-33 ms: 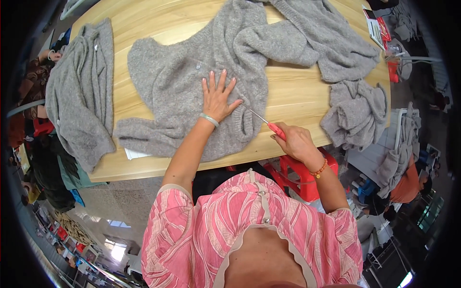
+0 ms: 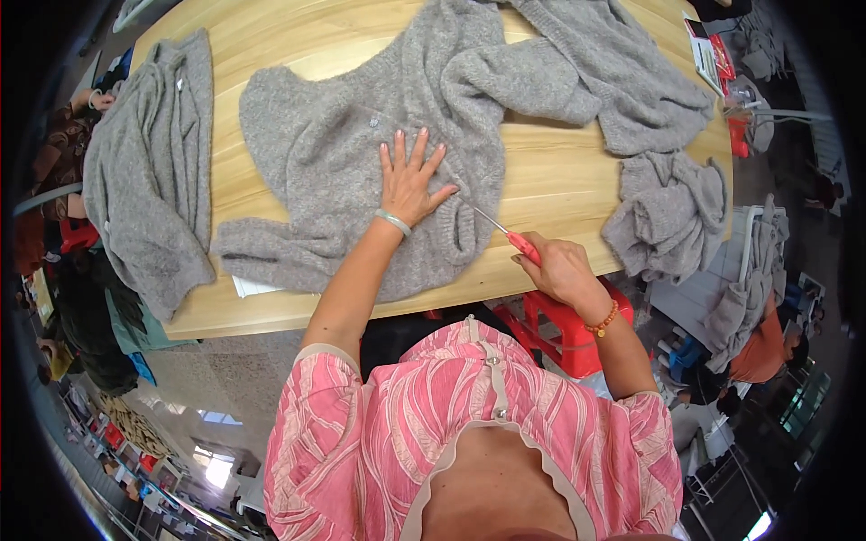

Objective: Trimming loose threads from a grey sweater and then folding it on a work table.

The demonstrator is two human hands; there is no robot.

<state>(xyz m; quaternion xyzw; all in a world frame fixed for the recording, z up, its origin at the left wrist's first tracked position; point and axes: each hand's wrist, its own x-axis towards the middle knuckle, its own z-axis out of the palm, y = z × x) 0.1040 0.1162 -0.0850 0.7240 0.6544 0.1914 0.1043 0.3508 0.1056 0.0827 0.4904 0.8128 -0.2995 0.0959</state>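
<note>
Across the work area I view from afar: one pale wood table (image 2: 550, 171), bearing grey knits. Item, largest: a grey knit garment (image 2: 334, 171), spread rumpled at the table's middle, its lower part by the near edge. Item: a second grey knit (image 2: 149, 171), folded lengthwise, overhanging the left edge. Item: a third grey knit (image 2: 645, 99), upper right. Item: a crumpled grey bundle (image 2: 667, 216) at the right edge. Item: the left hand (image 2: 410, 191), palm down on the middle garment, fingers spread, gripping nothing. Item: the right hand (image 2: 564, 270), fingers wrapped around the handle of a red-handled tool (image 2: 523, 246). Its thin metal shaft points at the garment near a ribbed band; I cannot tell whether the tip touches.
</note>
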